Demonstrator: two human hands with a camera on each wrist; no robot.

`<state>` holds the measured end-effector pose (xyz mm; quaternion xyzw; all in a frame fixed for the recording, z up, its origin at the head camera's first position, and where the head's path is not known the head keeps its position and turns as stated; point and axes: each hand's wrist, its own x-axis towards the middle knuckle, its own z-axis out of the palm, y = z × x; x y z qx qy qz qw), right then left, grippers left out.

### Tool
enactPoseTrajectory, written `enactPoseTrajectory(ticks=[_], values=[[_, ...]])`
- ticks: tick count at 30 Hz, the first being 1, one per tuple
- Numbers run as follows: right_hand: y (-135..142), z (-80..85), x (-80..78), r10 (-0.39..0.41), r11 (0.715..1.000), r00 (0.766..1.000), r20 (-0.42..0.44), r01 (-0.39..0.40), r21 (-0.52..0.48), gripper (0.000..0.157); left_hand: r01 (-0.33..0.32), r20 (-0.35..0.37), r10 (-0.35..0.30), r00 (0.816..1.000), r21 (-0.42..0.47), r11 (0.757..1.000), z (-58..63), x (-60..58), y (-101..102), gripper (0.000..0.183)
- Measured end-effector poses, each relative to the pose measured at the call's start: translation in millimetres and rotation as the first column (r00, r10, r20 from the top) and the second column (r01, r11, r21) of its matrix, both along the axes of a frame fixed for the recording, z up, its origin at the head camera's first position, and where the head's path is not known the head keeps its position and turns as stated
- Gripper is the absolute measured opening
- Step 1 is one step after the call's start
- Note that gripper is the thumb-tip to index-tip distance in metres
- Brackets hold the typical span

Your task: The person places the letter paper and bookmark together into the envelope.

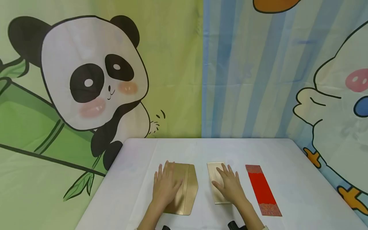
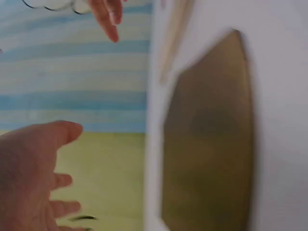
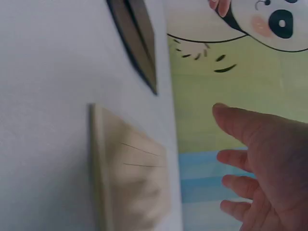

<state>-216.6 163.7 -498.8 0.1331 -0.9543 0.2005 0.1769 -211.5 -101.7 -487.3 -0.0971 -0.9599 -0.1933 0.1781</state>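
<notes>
A flat gold sheet (image 1: 188,188) with cut corners and a crease line along its length, rather like an unfolded envelope, lies on the white table. Over its left side my left hand (image 1: 165,188) hovers with spread fingers, and the left wrist view shows that hand (image 2: 29,178) apart from the gold sheet (image 2: 207,144). To the right lies a cream rectangular panel (image 1: 214,179) with raised strips at its short ends. My right hand (image 1: 230,185), fingers spread and holding nothing, is above this panel (image 3: 134,168), covering part of it in the head view.
Right of the panel lies a long red strip (image 1: 261,188) with patterned ends. The white table (image 1: 143,153) reaches back to a hanging cloth (image 1: 175,80) printed with a panda and other cartoon figures. Dark objects (image 1: 235,225) show at the front edge near the wrists.
</notes>
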Motion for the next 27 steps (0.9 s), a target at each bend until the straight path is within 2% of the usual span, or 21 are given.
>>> enactPoseTrajectory(ticks=[2,5,8,10,15,19,22,25,27], values=[[-5,-18.2,-10.7,0.032,0.999,0.999,0.016,-0.032,-0.012,0.057,0.048,0.005,-0.048,0.999,-0.014,0.999,-18.6,-8.9,-5,0.068],[-10,-41.1,-20.1,0.054,0.999,0.998,0.022,-0.054,-0.002,0.052,0.124,0.060,-0.121,0.991,-0.048,0.991,-45.1,-17.7,-13,0.067],[-9,-56.7,-20.4,0.039,0.999,0.998,0.039,-0.039,0.016,0.049,0.167,0.140,-0.154,0.978,-0.089,0.982,-63.1,-18.7,-16,0.067],[-6,-63.2,-17.1,0.022,1.000,0.997,0.073,-0.023,0.009,0.048,0.175,0.170,-0.155,0.973,-0.106,0.979,-70.3,-16.1,-16,0.067],[9,-70.9,-7.1,-0.047,0.999,0.991,0.127,0.050,-0.017,0.048,0.137,0.169,-0.119,0.978,-0.100,0.986,-78.1,-6.2,-3,0.065],[19,-69.0,-3.9,-0.082,0.996,0.989,0.122,0.085,-0.020,0.048,0.097,0.141,-0.083,0.986,-0.091,0.991,-79.8,-2.4,10,0.065],[16,-64.0,-6.9,-0.080,0.996,0.993,0.091,0.084,-0.041,0.050,0.072,0.105,-0.064,0.992,-0.082,0.994,-80.1,-4.1,15,0.066],[3,-56.2,-12.0,-0.031,0.987,0.996,0.087,0.044,-0.157,0.050,0.067,0.048,-0.065,0.997,-0.050,0.996,-79.0,-10.0,14,0.067],[-10,-51.3,-14.8,0.030,0.966,0.993,0.110,0.000,-0.260,0.050,0.067,0.003,-0.067,0.998,-0.036,0.997,-78.8,-16.0,11,0.069]])
